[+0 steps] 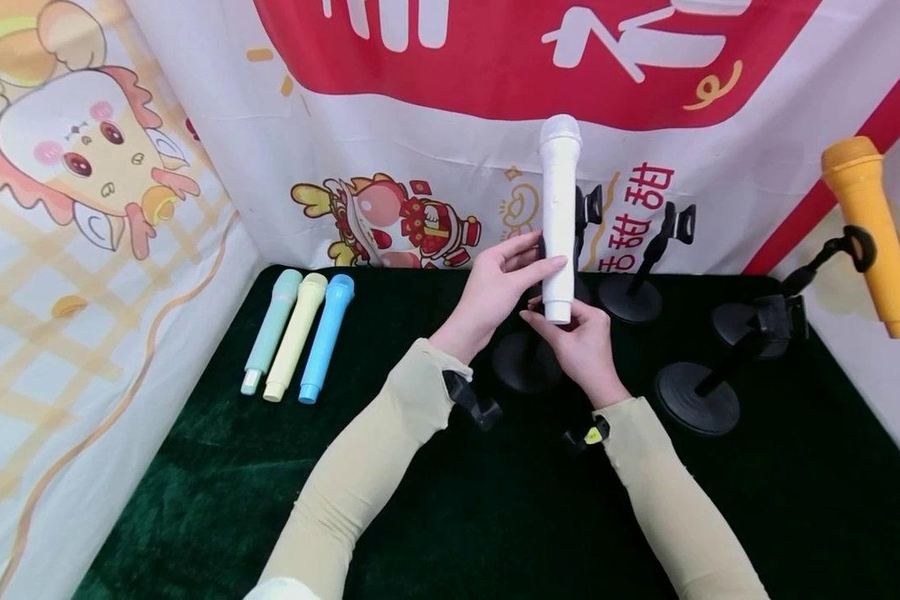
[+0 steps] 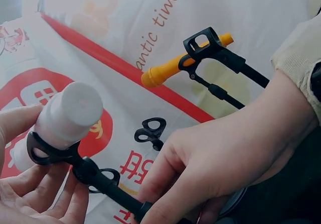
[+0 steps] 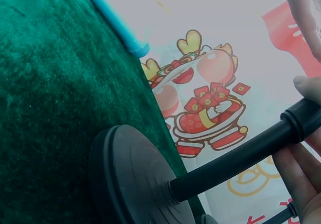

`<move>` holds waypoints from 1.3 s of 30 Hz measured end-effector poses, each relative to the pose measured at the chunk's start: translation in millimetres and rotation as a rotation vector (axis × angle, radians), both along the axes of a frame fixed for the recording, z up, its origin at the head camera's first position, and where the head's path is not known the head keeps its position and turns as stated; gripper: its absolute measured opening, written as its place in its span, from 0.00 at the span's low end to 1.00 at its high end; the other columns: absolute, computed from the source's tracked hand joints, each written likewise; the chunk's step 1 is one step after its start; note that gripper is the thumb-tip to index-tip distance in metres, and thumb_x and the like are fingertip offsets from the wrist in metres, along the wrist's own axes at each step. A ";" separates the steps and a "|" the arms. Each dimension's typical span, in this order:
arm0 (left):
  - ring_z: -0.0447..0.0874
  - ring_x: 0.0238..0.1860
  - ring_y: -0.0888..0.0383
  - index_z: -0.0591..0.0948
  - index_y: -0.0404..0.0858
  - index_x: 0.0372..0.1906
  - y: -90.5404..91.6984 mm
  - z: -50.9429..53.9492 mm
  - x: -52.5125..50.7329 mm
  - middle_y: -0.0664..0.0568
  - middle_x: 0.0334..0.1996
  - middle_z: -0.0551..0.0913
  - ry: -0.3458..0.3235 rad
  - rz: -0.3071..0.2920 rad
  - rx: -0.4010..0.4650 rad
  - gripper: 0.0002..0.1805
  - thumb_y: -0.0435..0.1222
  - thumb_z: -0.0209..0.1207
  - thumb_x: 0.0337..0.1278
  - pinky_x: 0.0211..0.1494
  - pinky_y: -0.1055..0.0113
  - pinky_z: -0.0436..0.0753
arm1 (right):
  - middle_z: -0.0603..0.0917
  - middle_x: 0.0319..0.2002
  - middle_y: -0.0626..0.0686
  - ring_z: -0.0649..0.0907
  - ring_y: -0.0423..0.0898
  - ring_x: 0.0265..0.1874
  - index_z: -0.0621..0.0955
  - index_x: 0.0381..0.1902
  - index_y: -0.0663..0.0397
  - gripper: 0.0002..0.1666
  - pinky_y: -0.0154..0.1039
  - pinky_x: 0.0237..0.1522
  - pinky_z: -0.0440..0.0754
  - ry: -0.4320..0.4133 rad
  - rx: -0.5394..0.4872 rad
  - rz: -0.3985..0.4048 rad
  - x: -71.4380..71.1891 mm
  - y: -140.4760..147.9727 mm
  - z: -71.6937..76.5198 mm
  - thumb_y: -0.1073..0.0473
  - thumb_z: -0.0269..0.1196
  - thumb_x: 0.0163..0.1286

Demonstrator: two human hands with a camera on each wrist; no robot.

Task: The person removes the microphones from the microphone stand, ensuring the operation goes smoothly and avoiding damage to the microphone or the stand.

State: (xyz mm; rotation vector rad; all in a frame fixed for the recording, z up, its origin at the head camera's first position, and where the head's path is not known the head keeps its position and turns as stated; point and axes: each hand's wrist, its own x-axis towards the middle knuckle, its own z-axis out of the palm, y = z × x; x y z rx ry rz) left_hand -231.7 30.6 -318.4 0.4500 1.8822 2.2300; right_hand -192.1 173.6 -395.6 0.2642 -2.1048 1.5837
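Note:
A white microphone (image 1: 560,200) stands nearly upright in the black clip (image 2: 52,156) of a microphone stand. My left hand (image 1: 491,287) holds it low on its body, thumb in front and fingers behind the clip. Below, the right hand (image 1: 587,343) grips the upper pole (image 3: 235,158) of that same stand. In the right wrist view, the stand's round base (image 3: 135,179) is on the green cloth. The head view shows the base partly behind the hands.
A mint microphone (image 1: 272,329), a yellow microphone (image 1: 296,337) and a blue microphone (image 1: 327,337) lie side by side on the left of the green cloth (image 1: 217,492). At right, an orange microphone (image 1: 877,242) sits in a stand, near other black stands (image 1: 696,398).

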 end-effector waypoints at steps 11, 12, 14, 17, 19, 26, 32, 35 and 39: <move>0.80 0.56 0.60 0.74 0.39 0.71 7.2 3.5 7.8 0.53 0.56 0.81 0.026 0.042 -0.006 0.30 0.39 0.67 0.67 0.59 0.64 0.79 | 0.89 0.37 0.60 0.84 0.38 0.37 0.88 0.40 0.68 0.12 0.30 0.39 0.81 -0.017 -0.010 -0.016 0.1 -0.8 -0.3 0.65 0.76 0.61; 0.80 0.56 0.60 0.74 0.39 0.71 7.2 3.9 8.2 0.54 0.56 0.81 0.023 0.041 -0.004 0.30 0.39 0.67 0.67 0.59 0.64 0.78 | 0.89 0.37 0.59 0.84 0.37 0.37 0.88 0.40 0.68 0.12 0.30 0.39 0.81 -0.016 -0.011 -0.016 0.2 -1.0 -0.6 0.65 0.76 0.62; 0.80 0.56 0.60 0.74 0.39 0.71 7.0 4.7 8.5 0.53 0.56 0.81 0.018 0.038 0.002 0.30 0.39 0.67 0.67 0.60 0.64 0.78 | 0.89 0.37 0.58 0.84 0.37 0.37 0.88 0.40 0.67 0.12 0.31 0.39 0.81 -0.015 -0.010 -0.015 0.3 -1.2 -0.9 0.65 0.76 0.62; 0.81 0.56 0.60 0.75 0.39 0.71 6.6 5.0 7.5 0.53 0.56 0.81 0.015 0.033 0.019 0.29 0.38 0.67 0.67 0.60 0.64 0.78 | 0.89 0.36 0.57 0.84 0.36 0.36 0.88 0.40 0.66 0.11 0.30 0.39 0.82 -0.007 -0.004 -0.018 0.2 -1.3 -1.0 0.65 0.76 0.62; 0.81 0.55 0.59 0.75 0.38 0.70 6.6 5.4 6.4 0.53 0.56 0.82 0.020 0.031 0.029 0.29 0.37 0.67 0.67 0.60 0.65 0.78 | 0.89 0.36 0.57 0.84 0.36 0.36 0.88 0.40 0.66 0.11 0.30 0.39 0.82 -0.002 0.000 -0.019 0.0 -1.3 -0.9 0.64 0.76 0.62; 0.82 0.54 0.58 0.77 0.37 0.68 8.1 6.1 1.3 0.51 0.54 0.83 0.054 0.052 0.023 0.28 0.36 0.68 0.65 0.58 0.65 0.79 | 0.89 0.37 0.58 0.84 0.36 0.36 0.88 0.40 0.66 0.11 0.29 0.39 0.82 -0.009 -0.007 -0.011 -0.1 -1.6 -0.6 0.64 0.75 0.62; 0.82 0.54 0.59 0.77 0.37 0.69 8.1 9.0 -2.8 0.52 0.54 0.83 0.058 0.047 0.016 0.28 0.36 0.68 0.65 0.58 0.67 0.79 | 0.88 0.36 0.59 0.84 0.35 0.34 0.87 0.39 0.66 0.10 0.29 0.38 0.82 0.009 -0.019 -0.009 -1.0 -2.2 -1.9 0.66 0.75 0.62; 0.82 0.54 0.62 0.77 0.38 0.69 8.0 10.9 -5.2 0.53 0.54 0.83 0.052 0.039 0.014 0.28 0.36 0.68 0.66 0.58 0.69 0.79 | 0.89 0.36 0.58 0.85 0.35 0.34 0.88 0.39 0.66 0.10 0.29 0.38 0.82 0.022 -0.024 -0.003 -1.6 -2.4 -2.5 0.66 0.75 0.61; 0.82 0.54 0.64 0.76 0.37 0.70 8.4 13.6 -8.1 0.54 0.56 0.82 0.047 0.028 0.018 0.29 0.36 0.67 0.66 0.58 0.71 0.79 | 0.89 0.36 0.57 0.85 0.36 0.34 0.88 0.40 0.65 0.10 0.30 0.38 0.82 0.035 -0.026 0.005 -2.0 -2.1 -2.6 0.67 0.75 0.62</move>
